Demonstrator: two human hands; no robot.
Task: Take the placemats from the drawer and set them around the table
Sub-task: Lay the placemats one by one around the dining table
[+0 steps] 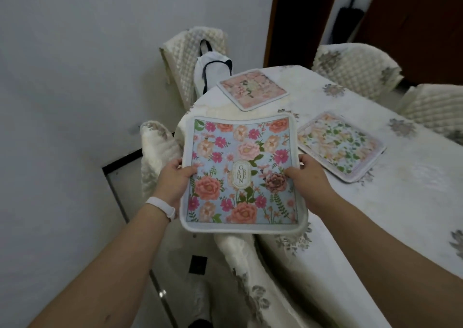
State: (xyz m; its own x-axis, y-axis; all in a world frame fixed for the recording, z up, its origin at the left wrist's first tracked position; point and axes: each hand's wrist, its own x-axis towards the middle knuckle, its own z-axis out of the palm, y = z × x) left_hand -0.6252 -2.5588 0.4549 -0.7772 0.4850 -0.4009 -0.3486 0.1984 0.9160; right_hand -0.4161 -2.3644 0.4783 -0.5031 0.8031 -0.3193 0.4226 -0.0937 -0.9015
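At the left of the frame a forearm with a white wristband [160, 208] reaches in, and the left hand [175, 177] grips the left edge of a blue floral placemat [240, 172], thumb on top and fingers underneath. The mat sits in the middle of the frame, face up and held off the table [375, 202], over its left edge and the cream chair cover [155, 152] below. An oval label in the mat's middle carries the word GARDEN, its letters stacked in two short columns. The right hand [310, 179] clamps the mat's right edge the same way, thumb on the printed face, so the two hands are apart with the mat between them. Above the held mat, a pink placemat [251, 89] lies flat near the table's far end; any writing on it is too blurred to read. Right of centre a pale green-and-peach placemat [340, 144] lies flat on the flowered tablecloth. Quilted chairs [355, 69] stand at the upper right
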